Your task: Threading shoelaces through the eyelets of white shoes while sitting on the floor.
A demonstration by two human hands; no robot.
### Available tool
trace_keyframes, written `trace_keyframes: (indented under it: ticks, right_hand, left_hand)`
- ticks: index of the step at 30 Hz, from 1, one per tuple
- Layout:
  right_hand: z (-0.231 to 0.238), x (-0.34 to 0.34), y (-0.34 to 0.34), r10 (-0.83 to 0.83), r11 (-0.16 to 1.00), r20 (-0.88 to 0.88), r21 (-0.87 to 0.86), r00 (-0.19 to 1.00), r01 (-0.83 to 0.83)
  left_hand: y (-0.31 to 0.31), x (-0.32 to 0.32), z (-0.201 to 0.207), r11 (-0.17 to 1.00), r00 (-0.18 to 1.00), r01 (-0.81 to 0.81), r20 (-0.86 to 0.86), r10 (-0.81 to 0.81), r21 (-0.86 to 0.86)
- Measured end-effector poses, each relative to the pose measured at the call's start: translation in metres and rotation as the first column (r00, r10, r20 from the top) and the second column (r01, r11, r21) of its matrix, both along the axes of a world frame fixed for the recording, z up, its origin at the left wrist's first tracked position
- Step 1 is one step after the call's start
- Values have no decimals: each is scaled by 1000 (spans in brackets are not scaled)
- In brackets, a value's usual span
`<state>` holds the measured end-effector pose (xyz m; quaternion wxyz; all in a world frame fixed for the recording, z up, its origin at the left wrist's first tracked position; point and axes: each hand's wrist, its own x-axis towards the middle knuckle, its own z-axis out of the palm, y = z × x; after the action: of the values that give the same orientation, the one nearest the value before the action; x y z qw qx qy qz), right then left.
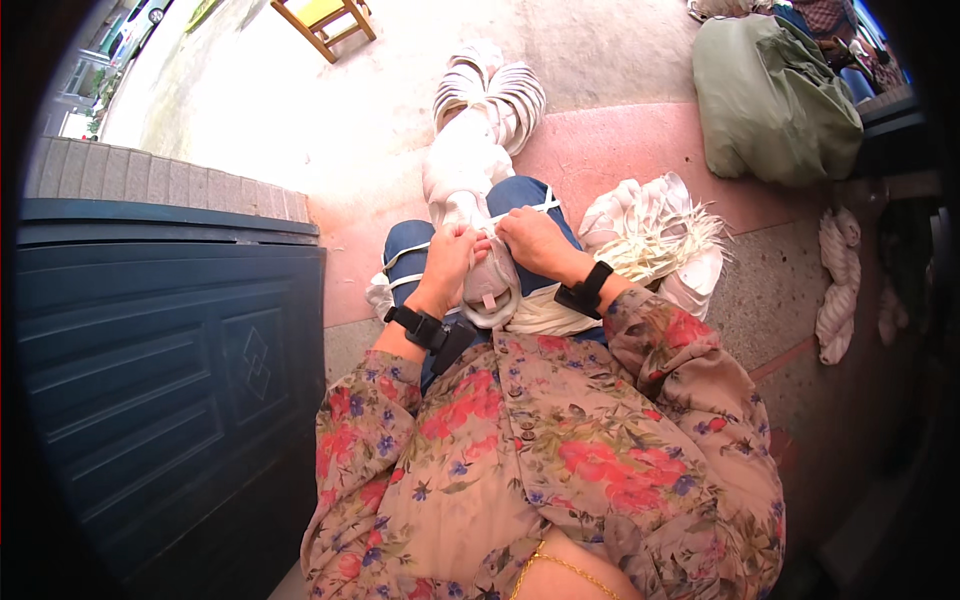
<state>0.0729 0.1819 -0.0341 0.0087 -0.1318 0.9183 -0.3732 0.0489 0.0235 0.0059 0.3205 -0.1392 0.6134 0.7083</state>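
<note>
Between my knees lies a pale shoe upper [491, 290], its rounded opening toward my body. My left hand [452, 262] is closed on its left edge, with thumb and fingertips pinched together. On the other edge, my right hand [541, 246] has its fingers closed and bent down at the upper. Whether a lace end is in either pinch is too small to see. A stack of white shoe uppers [465, 165] runs away from my lap onto the ground. Thin white bands [410, 252] cross my jeans at both knees.
Right of my leg sits a heap of white uppers [625, 215] with a bundle of cream laces [665, 250]. Beyond it stands a full green sack [775, 100]. A twisted white bundle [838, 285] lies farther right. A blue panelled door [170, 370] is at my left, a wooden stool [325, 25] ahead.
</note>
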Motion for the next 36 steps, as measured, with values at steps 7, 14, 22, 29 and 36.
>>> trace_keyframes:
  ticks: [7,14,22,29,36]
  right_hand:
    - [-6,-12,-10,-102,962,-113,242,988,126]
    - [11,-24,-23,-175,913,188,399,966,88]
    - [0,-25,-14,238,902,-229,413,944,-127]
    - [19,-11,-13,66,913,-194,407,979,19]
    - [11,-10,-15,60,931,-84,363,995,-25]
  left_hand:
    - [-1,2,-3,999,999,-33,-8,33,37]
    - [-3,1,-2,1000,999,27,-28,-28,-9]
    - [-10,2,-10,998,998,35,-45,-37,-53]
    - [-51,-7,-19,694,776,6,-435,-457,-720]
    - [-46,-7,-13,536,688,-35,-409,-599,-844]
